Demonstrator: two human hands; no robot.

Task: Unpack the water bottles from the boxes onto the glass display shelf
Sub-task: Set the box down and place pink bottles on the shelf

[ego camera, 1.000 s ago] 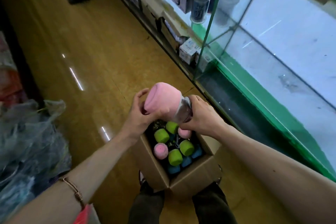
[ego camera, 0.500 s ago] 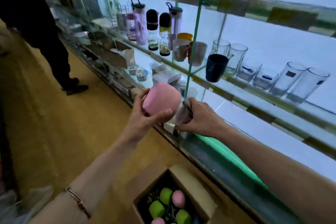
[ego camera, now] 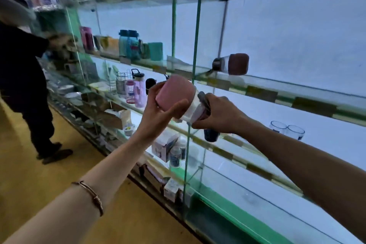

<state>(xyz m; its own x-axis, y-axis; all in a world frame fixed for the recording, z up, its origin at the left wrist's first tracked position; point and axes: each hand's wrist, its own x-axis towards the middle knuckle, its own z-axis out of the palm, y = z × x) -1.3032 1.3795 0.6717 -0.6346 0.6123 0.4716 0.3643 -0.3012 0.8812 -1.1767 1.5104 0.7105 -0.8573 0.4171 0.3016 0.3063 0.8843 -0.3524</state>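
Head view, the only one: both hands hold one pink-sleeved water bottle in the air, just in front of the green glass upright of the display shelf. The bottle lies tilted, its pink base end up and to the left of that upright, its clear neck and dark cap end down and to the right.

As for the grip, the left hand cups the pink end, thumb curled over the near side and fingers behind it. The right hand wraps the cap end, and its fingers hide the cap.

A similar bottle with a darker, brownish sleeve lies on its side on the glass level right of the upright and above the hands. That bay looks like the likely destination, though this is a judgement. Two clear glasses stand on a lower level, well right of the upright. Left of the upright the levels carry other bottles and cups, and a person in dark clothes stands far left of it. No box is in sight.

To do this step well, pass the bottle right of the upright without knocking its edge, since glass chips easily. Keep one hand supporting the bottle until it rests on the glass, because a round bottle set on its side may roll. Set it down softly beside the darker bottle, not against it.
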